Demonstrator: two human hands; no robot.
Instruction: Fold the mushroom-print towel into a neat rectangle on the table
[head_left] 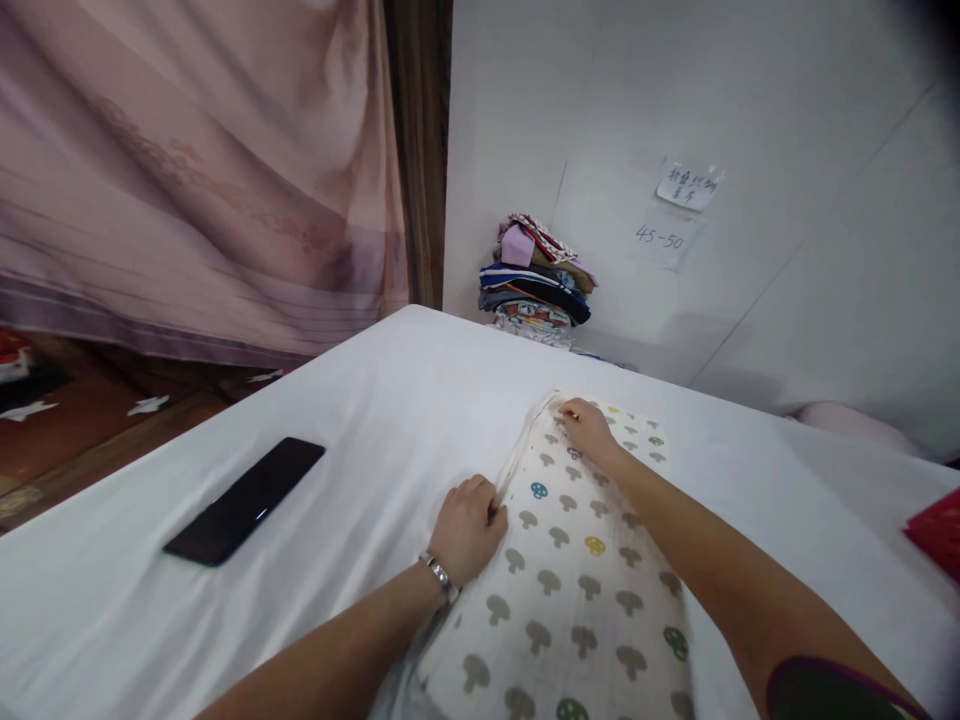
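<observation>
A white cloth printed with small mushrooms (581, 590) lies folded on a white-covered table (360, 400). My left hand (469, 525), a metal bracelet on its wrist, is closed and pinches the cloth's left edge. My right hand (589, 428) reaches further out and grips the cloth's far left corner with bent fingers. Both forearms stretch over or beside the cloth.
A black phone (246, 500) lies face up on the table to the left. A stack of folded clothes (536, 280) sits at the far corner against the white wall. Paper notes (686, 187) are stuck on the wall. A red thing (937, 530) shows at the right edge. Pink curtain (187, 170) hangs left.
</observation>
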